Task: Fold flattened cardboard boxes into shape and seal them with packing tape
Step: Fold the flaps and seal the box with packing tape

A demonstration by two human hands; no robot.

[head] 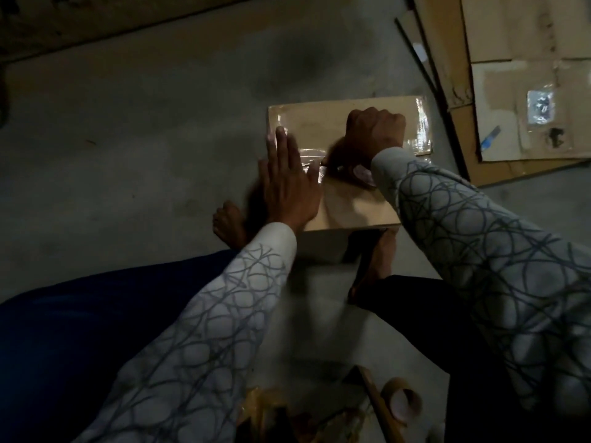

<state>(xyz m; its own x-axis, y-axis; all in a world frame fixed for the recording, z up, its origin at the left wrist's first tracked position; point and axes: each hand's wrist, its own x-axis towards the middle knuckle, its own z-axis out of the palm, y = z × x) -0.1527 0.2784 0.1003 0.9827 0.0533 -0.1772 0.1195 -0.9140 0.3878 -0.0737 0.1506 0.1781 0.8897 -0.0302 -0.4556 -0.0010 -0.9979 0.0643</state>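
Left hand (289, 187) presses straight fingers on the closed brown cardboard box (351, 209), contents hidden; right hand (374, 131) fingers curled, grasp unclear.

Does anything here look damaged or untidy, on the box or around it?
Yes. The tape on the box is wrinkled, most along its right edge. The flattened cardboard at the upper right has pale patches where its surface looks peeled off, and a ragged edge. Nothing looks spilled.

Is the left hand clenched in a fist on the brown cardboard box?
No, the left hand lies flat, fingers straight, on the cardboard box.
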